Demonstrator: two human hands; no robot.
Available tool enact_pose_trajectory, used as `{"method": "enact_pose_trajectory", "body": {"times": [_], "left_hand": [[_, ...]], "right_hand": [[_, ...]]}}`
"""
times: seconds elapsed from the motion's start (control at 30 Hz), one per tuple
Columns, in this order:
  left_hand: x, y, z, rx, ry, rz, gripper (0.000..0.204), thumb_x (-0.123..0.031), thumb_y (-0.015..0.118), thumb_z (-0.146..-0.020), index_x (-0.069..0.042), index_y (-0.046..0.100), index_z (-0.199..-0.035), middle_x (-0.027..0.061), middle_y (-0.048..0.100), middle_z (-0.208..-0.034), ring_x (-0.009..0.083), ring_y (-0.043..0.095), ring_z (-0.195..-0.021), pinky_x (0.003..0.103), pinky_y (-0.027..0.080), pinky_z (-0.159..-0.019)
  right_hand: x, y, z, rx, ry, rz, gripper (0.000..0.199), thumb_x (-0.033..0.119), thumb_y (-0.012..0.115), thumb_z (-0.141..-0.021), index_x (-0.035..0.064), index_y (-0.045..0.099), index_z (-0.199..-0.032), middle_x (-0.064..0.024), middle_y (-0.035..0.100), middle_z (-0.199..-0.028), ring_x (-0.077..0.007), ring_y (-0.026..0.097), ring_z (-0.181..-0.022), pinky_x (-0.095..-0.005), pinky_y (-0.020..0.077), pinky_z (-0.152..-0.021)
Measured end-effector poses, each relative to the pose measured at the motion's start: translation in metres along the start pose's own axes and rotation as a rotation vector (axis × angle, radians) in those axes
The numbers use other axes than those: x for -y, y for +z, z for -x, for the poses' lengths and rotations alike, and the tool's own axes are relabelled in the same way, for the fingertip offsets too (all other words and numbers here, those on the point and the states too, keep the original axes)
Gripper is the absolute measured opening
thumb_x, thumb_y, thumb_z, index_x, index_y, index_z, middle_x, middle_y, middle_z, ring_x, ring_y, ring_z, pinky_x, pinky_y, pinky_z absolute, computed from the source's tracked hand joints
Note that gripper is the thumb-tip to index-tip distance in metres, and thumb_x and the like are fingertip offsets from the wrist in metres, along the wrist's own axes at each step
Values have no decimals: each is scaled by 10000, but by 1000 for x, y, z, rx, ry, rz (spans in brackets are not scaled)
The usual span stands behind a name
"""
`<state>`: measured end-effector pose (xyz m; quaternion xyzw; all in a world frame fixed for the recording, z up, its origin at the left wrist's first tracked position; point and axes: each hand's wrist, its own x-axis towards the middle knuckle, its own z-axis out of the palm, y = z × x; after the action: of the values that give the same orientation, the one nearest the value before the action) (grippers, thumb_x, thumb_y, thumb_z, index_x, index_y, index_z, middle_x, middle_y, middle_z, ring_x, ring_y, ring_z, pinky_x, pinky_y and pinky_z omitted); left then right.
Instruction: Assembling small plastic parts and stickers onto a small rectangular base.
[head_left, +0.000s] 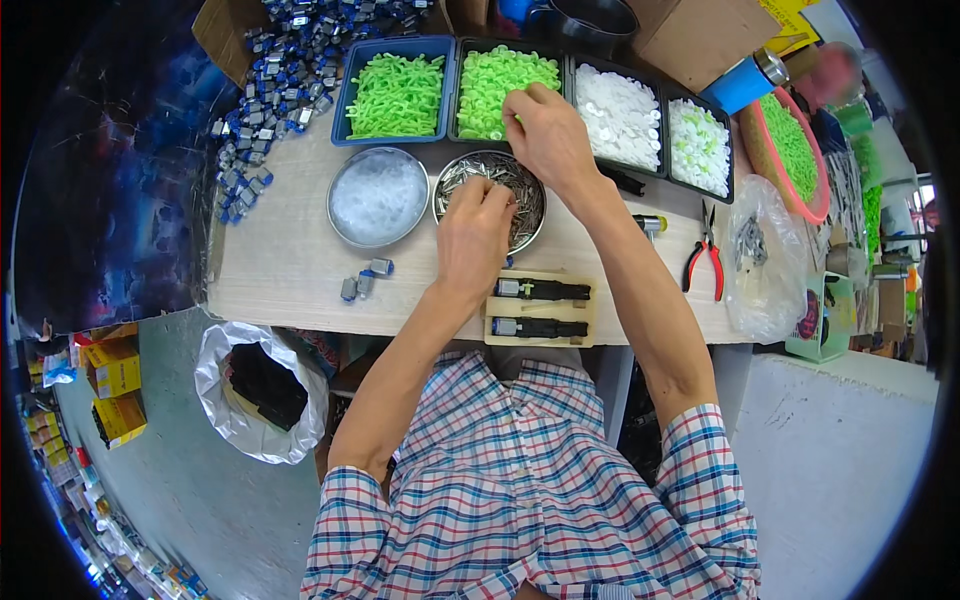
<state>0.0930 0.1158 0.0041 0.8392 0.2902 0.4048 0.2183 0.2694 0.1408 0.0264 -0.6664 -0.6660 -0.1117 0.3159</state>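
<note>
Head view looks down on a pale wooden worktop [290, 270] where the left hand [472, 238] hangs over the metal bowl of small silver pins [522, 190], its fingers [478, 192] bunched together and pinching downward into the pile; whether a pin sits between them cannot be told. The right hand [548, 135] reaches farther back, fingers curled at the near edge of the second tray of bright green plastic pieces [490, 85]; it seems to be picking one, but the grip itself is hidden under the hand. Just beside the pin bowl to the left stands a bowl of clear small parts [378, 195], and trays of white pieces [620, 115] lie to the right. Near the body, a small wooden jig [538, 308] holds two black-and-silver connectors [540, 291] side by side. To do this well, I judge each hand should lift only one piece at a time, pinching lightly at the tips so neighbours stay behind, then bring both straight back toward the jig without brushing the bowl rims.
</note>
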Motion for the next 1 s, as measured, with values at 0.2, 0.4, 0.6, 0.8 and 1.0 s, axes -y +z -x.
{"method": "enact_pose_trajectory", "body": {"times": [0.2,0.4,0.6,0.8,1.0], "left_hand": [[-4,-14,-1,43,-308,291,58,-46,662,-930,10,650,-929,100,690,-849,268,656,-757,353,523,-664],[-39,-40,24,205,-857,1058,153,-80,625,-987,39,698,-1051,42,697,-908,69,608,-763,210,501,-687],[-55,-49,60,282,-839,1049,182,-39,640,-982,37,703,-1135,54,723,-928,71,654,-801,198,534,-734],[-65,-50,73,278,-844,1011,163,-18,659,-966,33,686,-1118,55,727,-926,80,683,-823,206,544,-713],[-67,-53,76,299,-764,954,124,-2,675,-950,28,679,-1071,62,740,-934,91,704,-841,209,561,-725]], "right_hand": [[40,-34,48,-69,425,-568,70,93,665,-950,25,648,-956,-76,687,-902,-153,630,-802,-275,513,-718],[86,-62,131,-101,894,-1283,84,84,572,-1029,2,590,-1036,-84,673,-1047,-139,650,-930,-274,526,-855],[115,-77,169,-114,1035,-1610,102,91,562,-1035,0,572,-1080,-86,663,-1059,-146,666,-967,-304,547,-890],[119,-85,181,-110,1068,-1647,82,102,561,-1041,21,561,-1052,-80,651,-1055,-148,644,-960,-326,538,-903],[112,-91,185,-6,1004,-1554,98,105,575,-1036,12,569,-1067,-74,641,-1055,-144,631,-970,-306,528,-905]]}}
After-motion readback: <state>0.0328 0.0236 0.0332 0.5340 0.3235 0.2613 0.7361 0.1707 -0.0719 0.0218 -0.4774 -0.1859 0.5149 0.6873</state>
